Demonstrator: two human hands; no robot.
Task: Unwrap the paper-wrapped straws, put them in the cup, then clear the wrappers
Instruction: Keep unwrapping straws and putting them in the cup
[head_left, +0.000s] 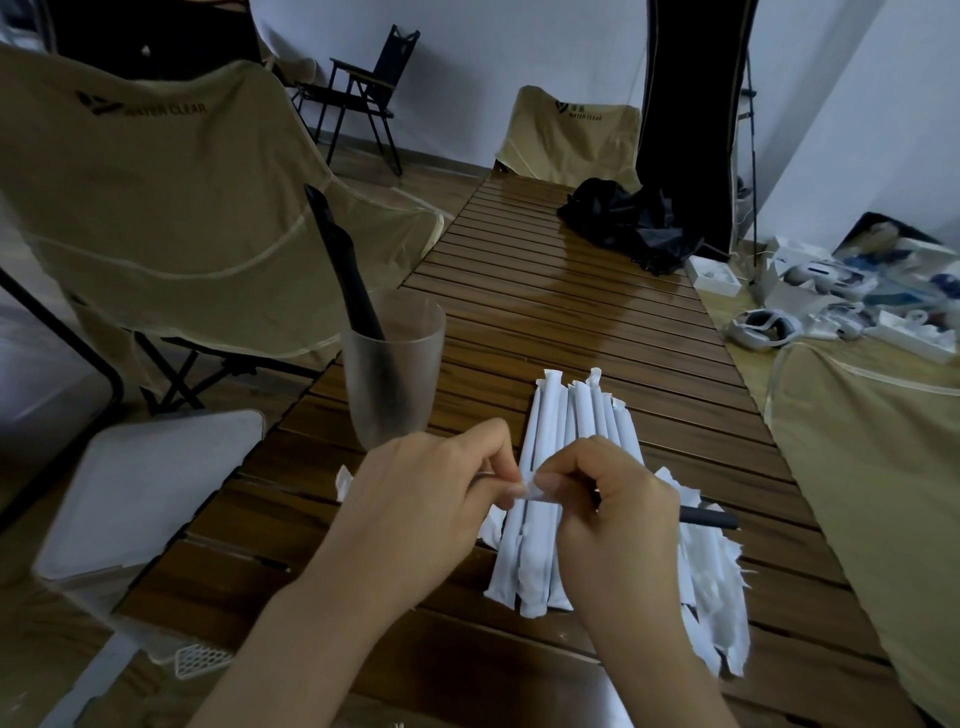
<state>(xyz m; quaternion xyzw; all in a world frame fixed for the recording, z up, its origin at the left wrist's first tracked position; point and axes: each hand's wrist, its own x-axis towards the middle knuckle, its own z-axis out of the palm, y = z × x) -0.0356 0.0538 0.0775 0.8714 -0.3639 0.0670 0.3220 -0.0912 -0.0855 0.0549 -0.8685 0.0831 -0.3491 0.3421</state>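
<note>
**Hands at work on a wrapped straw over the slatted table**

Head view. Both hands met above the near end of a wooden slatted table (545, 312). Left hand (421, 509) had fingers curled, thumb and forefinger pinching a twist of white wrapper paper (531, 491). Right hand (618, 525) also curled, fingertips pinching the same paper from the other side while gripping a black straw (709, 518), whose bare end stuck out to the right past the knuckles. The two hands nearly touched at the pinch.

Under and beyond the hands lay a row of paper-wrapped straws (582, 415), side by side, pointing away from the person. Torn wrappers (722, 597) lay heaped to the right of them, with a scrap showing left of the left hand.

Frosted cup (395, 374) stood upright on the table just left of the wrapped row, holding black straws (343, 260) that leaned to the left.

Around the table: tan folding chairs (171, 208), a black cloth bundle (628, 223) at the far end, white headsets and boxes (831, 291) on the right, a pale bin (150, 499) at lower left.
</note>
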